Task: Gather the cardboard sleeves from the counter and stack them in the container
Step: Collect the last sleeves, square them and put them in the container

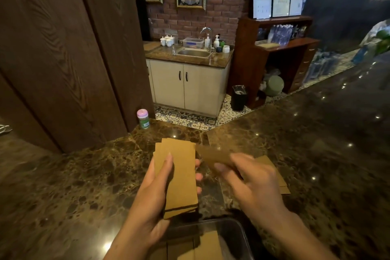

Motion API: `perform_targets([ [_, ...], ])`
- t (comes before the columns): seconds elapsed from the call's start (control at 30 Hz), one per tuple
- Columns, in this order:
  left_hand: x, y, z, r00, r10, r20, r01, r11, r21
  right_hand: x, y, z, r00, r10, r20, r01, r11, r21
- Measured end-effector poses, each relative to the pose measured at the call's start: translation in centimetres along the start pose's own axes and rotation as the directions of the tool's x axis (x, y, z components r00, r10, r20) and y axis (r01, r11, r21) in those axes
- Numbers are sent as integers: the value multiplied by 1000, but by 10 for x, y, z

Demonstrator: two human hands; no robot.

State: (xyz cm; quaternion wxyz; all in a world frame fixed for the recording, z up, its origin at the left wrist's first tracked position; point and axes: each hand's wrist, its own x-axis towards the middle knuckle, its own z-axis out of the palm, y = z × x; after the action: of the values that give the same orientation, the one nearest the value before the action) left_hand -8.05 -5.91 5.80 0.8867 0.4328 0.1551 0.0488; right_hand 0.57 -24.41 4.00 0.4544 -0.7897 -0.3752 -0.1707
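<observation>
While left hand (156, 186) grips stacked sleeves (179, 177), right hand (249, 177) pinches one sleeve (213, 155).

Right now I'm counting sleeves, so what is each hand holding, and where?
Left hand grips a stack of cardboard sleeves across its middle. Right hand pinches one blurred sleeve at its near end.

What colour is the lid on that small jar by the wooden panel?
Pink, on a green-labelled small jar; the head view shows it clearly.
</observation>
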Motion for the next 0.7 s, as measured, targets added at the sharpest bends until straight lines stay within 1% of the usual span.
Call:
perform_targets([
  [0.03,0,0,0,1000,-2,-1,2,1000,-5,1,-7,-2,979,204,-1,-199,958,207],
  [0.07,-1,1,1,1000,2,-8,-2,1000,2,2,-13,-4,928,366,73,-362,834,417],
  [0.1,-1,1,0,1000,3,-14,-3,1000,21,3,-17,-5,877,451,164,-459,689,561],
  [0.13,-1,0,0,1000,6,-16,-5,999,52,3,-19,-6,841,490,229,-510,576,638],
  [0.17,-2,-2,1,1000,17,-19,-15,996,86,3,-20,-5,820,506,267,-532,502,682],
  [0.2,-3,-3,1,999,31,-15,-29,993,112,4,-23,-3,806,519,284,-542,454,707],
  [0.27,-4,-7,2,999,43,4,-43,989,143,5,-27,1,790,559,253,-534,425,731],
  [0.33,-8,-11,3,998,54,17,-56,984,171,7,-29,6,793,585,171,-495,455,740],
  [0.4,-9,-15,3,998,51,40,-57,982,180,6,-29,11,787,613,65,-458,511,727],
  [0.47,-9,-16,2,997,68,46,-76,980,186,2,-26,14,790,612,-33,-455,621,638],
  [0.5,-9,-16,1,996,86,34,-91,977,191,0,-24,12,802,595,-48,-466,674,573],
  [0.53,-8,-15,-2,994,106,21,-108,973,202,-1,-21,8,822,569,-26,-485,723,492],
  [0.57,-8,-14,-3,992,127,15,-127,968,219,-2,-17,2,846,532,43,-505,772,387],
  [0.6,-7,-12,-5,990,141,11,-140,961,240,-1,-14,-6,856,494,153,-517,815,262],
  [0.63,-6,-10,-9,989,148,8,-145,953,265,2,-12,-14,846,457,274,-503,855,125],
  [0.67,-6,-10,-11,990,140,8,-137,949,283,4,-11,-20,824,426,374,-457,889,-7],
  [0.7,-6,-9,-12,992,124,15,-122,946,300,6,-10,-23,801,407,439,-397,910,-118],
])
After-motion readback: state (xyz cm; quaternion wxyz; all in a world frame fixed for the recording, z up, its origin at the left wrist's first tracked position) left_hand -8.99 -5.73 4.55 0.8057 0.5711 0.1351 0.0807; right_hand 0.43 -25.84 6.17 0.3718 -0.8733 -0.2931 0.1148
